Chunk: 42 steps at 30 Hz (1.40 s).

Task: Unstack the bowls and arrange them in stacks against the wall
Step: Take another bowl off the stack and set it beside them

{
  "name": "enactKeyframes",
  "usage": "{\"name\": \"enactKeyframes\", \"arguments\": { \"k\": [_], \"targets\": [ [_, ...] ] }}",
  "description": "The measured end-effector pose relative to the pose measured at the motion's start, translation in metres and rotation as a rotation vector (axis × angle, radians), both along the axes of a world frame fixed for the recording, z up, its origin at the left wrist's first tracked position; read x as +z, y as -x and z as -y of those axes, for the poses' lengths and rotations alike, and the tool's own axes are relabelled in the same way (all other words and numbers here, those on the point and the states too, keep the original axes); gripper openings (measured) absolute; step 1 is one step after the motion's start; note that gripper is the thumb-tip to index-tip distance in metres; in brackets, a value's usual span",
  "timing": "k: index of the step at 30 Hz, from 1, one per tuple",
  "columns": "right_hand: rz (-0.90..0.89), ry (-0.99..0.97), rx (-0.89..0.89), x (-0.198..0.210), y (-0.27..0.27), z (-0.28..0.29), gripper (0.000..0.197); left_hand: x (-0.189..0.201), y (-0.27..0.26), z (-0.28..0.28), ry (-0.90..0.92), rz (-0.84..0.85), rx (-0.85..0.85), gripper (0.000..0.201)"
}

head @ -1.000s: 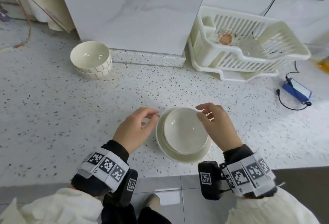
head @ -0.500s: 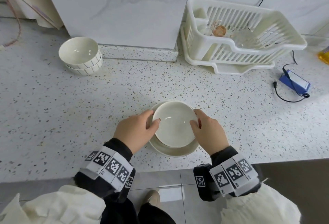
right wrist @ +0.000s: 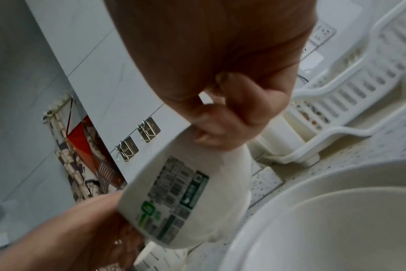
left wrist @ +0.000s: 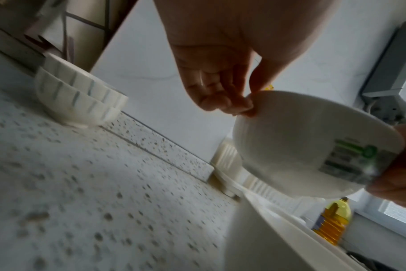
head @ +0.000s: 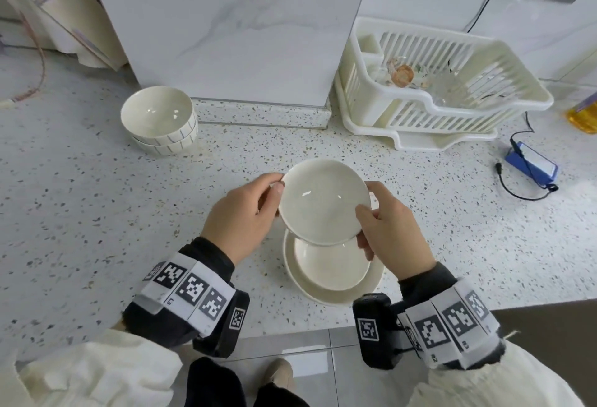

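I hold a plain white bowl (head: 323, 201) in the air above the stack of white bowls (head: 332, 272) near the counter's front edge. My left hand (head: 245, 216) pinches its left rim and my right hand (head: 387, 229) grips its right rim. From the left wrist view the lifted bowl (left wrist: 297, 144) shows a green label underneath, and the same label shows on the bowl (right wrist: 186, 198) in the right wrist view. The remaining stack (right wrist: 336, 220) sits just below. Two striped bowls (head: 160, 122) are stacked against the wall at the back left.
A white dish rack (head: 436, 90) with a few items in it stands at the back right. A blue device (head: 531, 164) with a black cable lies to the right, near a yellow bottle (head: 584, 116). A white tiled pillar (head: 226, 25) rises behind the counter.
Both hands closed on the top bowl's rim and lifted it off the stack. It now hangs above and slightly behind the bowls that stayed on the counter.
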State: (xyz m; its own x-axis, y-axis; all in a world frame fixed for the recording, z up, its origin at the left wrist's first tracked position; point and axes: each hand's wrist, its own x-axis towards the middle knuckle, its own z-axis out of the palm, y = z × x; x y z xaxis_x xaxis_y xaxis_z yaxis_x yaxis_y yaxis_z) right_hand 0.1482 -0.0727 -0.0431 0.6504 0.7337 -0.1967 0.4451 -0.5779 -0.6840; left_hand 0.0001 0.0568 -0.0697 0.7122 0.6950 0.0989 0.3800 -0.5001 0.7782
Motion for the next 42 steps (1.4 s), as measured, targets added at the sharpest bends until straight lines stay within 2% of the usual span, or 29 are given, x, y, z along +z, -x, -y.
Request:
{"name": "enactKeyframes", "arguments": {
  "k": [6, 13, 15, 19, 23, 26, 42],
  "targets": [
    [-0.385, -0.097, -0.084, 0.001, 0.022, -0.069, 0.042, -0.003, 0.032, -0.054, -0.004, 0.052, 0.069, 0.03],
    [-0.582, -0.091, -0.171, -0.028, 0.047, -0.158, 0.045, -0.023, 0.072, -0.123, -0.015, -0.01, 0.104, 0.031],
    [-0.603, -0.096, -0.224, -0.039, 0.051, -0.176, 0.047, -0.031, 0.077, -0.141, -0.061, -0.014, 0.1, 0.031],
    [-0.628, -0.116, -0.328, -0.058, 0.051, -0.199, 0.05, -0.041, 0.077, -0.172, -0.164, -0.056, 0.165, 0.052],
    [-0.626, -0.127, -0.398, -0.071, 0.049, -0.209, 0.053, -0.048, 0.073, -0.189, -0.085, -0.126, 0.259, 0.078],
    [-0.618, -0.132, -0.441, -0.079, 0.049, -0.215, 0.055, -0.054, 0.07, -0.2, -0.044, -0.144, 0.252, 0.091],
    [-0.618, -0.2, -0.469, -0.085, 0.049, -0.233, 0.048, -0.063, 0.072, -0.21, -0.011, -0.118, 0.216, 0.093]
  ]
}}
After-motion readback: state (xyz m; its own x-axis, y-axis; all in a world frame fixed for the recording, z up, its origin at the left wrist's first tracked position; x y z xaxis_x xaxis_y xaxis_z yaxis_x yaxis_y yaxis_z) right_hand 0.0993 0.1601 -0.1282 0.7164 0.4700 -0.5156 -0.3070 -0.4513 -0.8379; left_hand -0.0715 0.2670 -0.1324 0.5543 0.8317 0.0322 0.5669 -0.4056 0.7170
